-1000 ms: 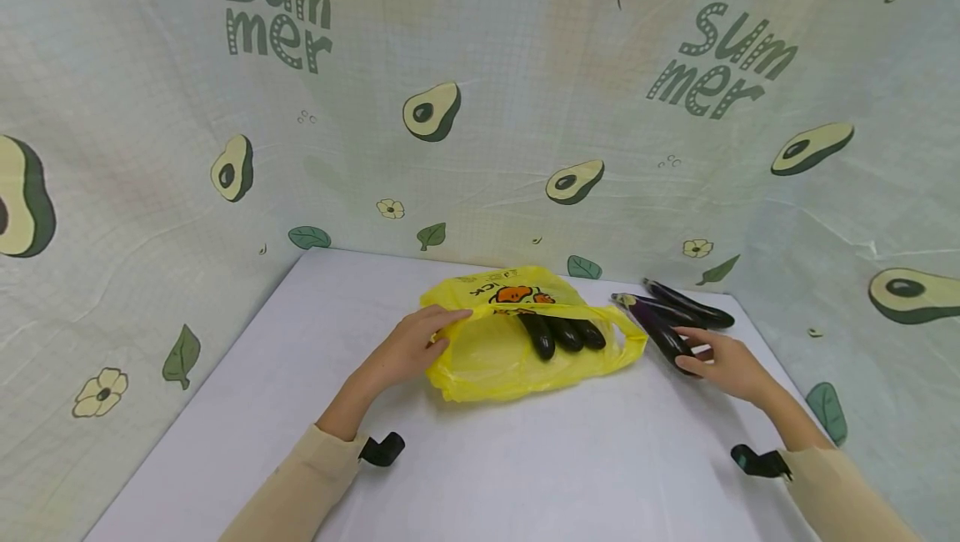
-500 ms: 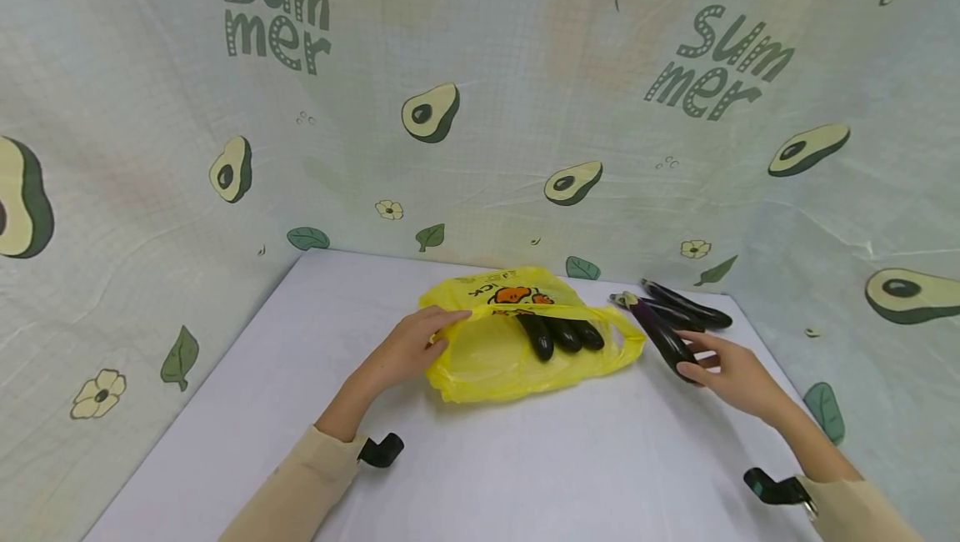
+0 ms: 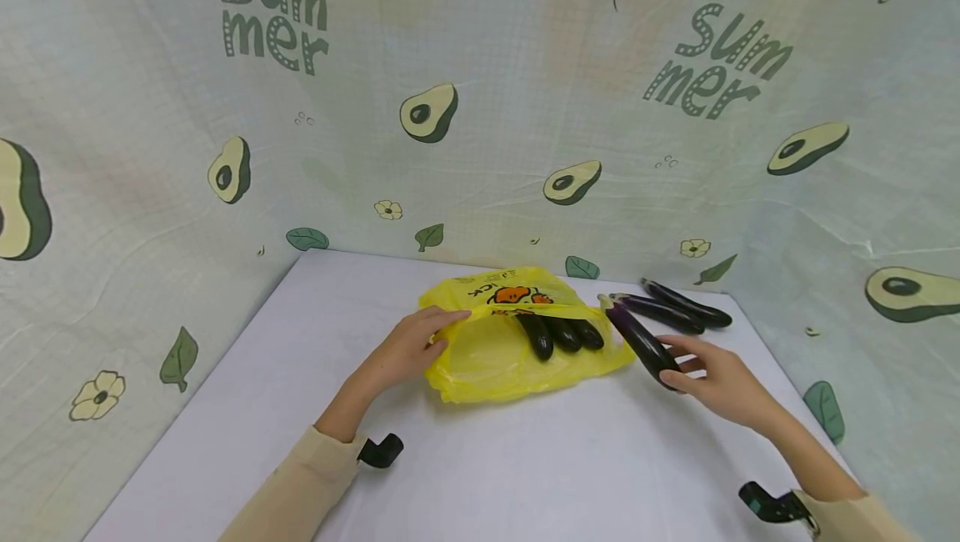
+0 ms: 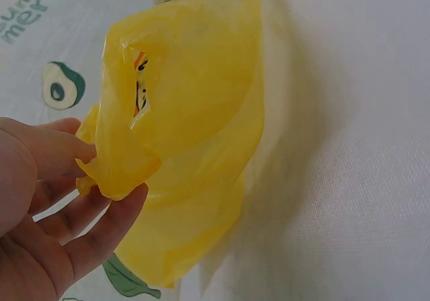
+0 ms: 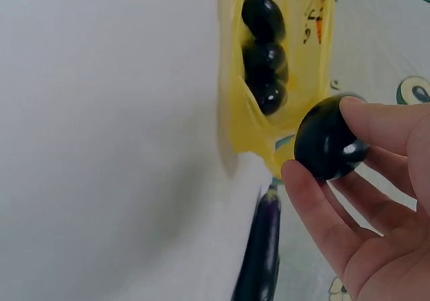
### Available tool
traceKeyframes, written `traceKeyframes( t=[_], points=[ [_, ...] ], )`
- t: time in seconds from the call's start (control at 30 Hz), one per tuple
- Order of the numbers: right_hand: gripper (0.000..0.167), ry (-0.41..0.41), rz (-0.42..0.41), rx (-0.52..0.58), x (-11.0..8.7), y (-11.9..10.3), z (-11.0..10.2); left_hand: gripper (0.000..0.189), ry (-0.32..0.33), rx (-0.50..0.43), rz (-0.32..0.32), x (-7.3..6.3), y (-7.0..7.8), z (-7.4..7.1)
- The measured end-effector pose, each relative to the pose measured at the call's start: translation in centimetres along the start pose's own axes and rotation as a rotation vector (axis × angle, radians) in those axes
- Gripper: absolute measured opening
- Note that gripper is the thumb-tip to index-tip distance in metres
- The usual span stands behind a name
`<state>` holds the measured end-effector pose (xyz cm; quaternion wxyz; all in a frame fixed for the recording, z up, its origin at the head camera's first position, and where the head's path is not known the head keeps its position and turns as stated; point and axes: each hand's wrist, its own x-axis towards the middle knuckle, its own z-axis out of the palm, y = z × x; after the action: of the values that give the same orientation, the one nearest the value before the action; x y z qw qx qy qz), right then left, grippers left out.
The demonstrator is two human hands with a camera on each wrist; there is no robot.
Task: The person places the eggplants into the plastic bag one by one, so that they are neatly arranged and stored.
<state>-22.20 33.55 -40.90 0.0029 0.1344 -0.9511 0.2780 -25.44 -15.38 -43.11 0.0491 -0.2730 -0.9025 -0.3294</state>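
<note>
My left hand (image 3: 412, 350) pinches the edge of a yellow plastic bag (image 3: 487, 367) between thumb and fingers, as the left wrist view shows at the bag's corner (image 4: 121, 166). The bag lies on its side with its mouth spread toward me. Inside are three dark eggplants (image 3: 562, 333), their round ends facing out. To the right of the mouth, my right hand (image 3: 712, 379) grips another eggplant (image 3: 641, 346) by its round end (image 5: 329, 140). That eggplant is tilted, its stem end pointing away and left, beside the bag's right handle. It hides part of that handle.
Two more eggplants lie behind the right hand at the table's back right, a nearer one (image 3: 660, 313) and a farther one (image 3: 690, 304). A printed cloth (image 3: 487, 217) hangs around the back and sides of the white table (image 3: 525, 475).
My right hand has lifted the eggplant away from the two others and moved it left toward the bag's right side. The left hand stays at the bag's edge.
</note>
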Motion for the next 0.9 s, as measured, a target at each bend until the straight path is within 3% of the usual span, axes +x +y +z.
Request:
traceKeyframes(
  t=[0.4,0.9],
  points=[
    [0.063,-0.080,-0.028,0.062,-0.1,-2.5,0.9,0.055,0.003,-0.007,0.003,-0.3,0.1,-0.2],
    [0.059,-0.117,-0.119,0.099,-0.3,-4.1,2.3,0.056,0.003,-0.004,0.001,-0.2,0.2,-0.1]
  ],
)
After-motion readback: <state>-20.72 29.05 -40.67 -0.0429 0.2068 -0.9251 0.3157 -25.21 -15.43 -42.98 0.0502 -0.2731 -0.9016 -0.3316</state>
